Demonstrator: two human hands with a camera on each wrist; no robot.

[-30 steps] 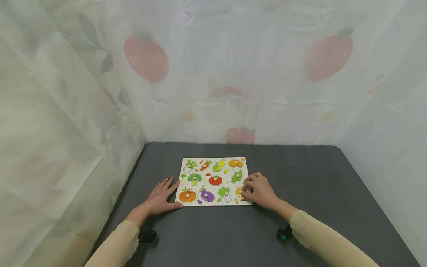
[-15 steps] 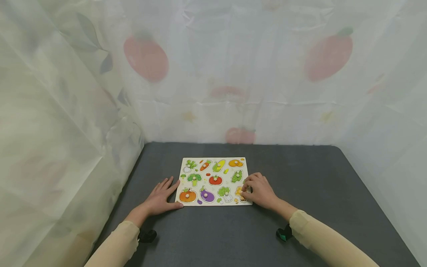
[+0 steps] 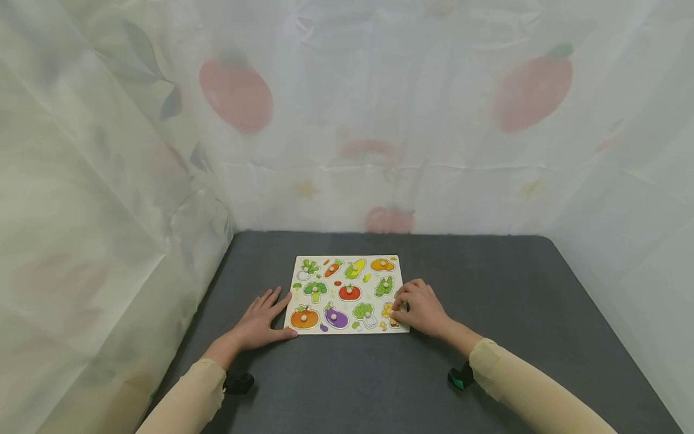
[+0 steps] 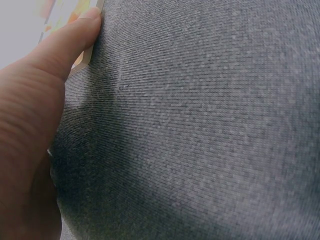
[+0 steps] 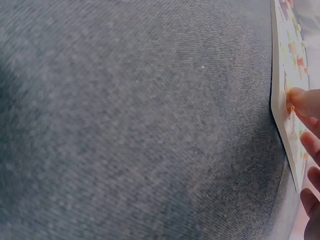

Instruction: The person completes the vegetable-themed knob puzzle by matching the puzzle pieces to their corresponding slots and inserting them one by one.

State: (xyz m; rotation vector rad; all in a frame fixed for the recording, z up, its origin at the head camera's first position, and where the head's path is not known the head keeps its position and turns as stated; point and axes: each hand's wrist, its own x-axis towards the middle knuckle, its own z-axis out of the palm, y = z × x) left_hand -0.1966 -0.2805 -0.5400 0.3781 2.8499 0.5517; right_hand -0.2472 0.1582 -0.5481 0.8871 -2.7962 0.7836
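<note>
A white wooden knob puzzle board [image 3: 325, 307] with vegetable pieces lies on the dark table. My left hand [image 3: 259, 325] rests at its left side with fingers spread, the thumb on the lower left corner by the pumpkin piece [image 3: 305, 318]. In the left wrist view the thumb [image 4: 75, 37] lies across the board's edge. At the lower right corner my right hand [image 3: 423, 310] pinches the yellow and brown mushroom piece [image 3: 387, 310] between thumb and forefinger; the fingers hide part of it. In the right wrist view these fingertips [image 5: 300, 100] meet low over the board's face.
Eggplant [image 3: 336, 317], cabbage [image 3: 364, 314], tomato [image 3: 349, 292], broccoli [image 3: 315, 291] and several other knobbed pieces sit in the board. The dark grey table [image 3: 488, 289] extends around it. Pale printed curtains [image 3: 325, 120] stand behind and on both sides.
</note>
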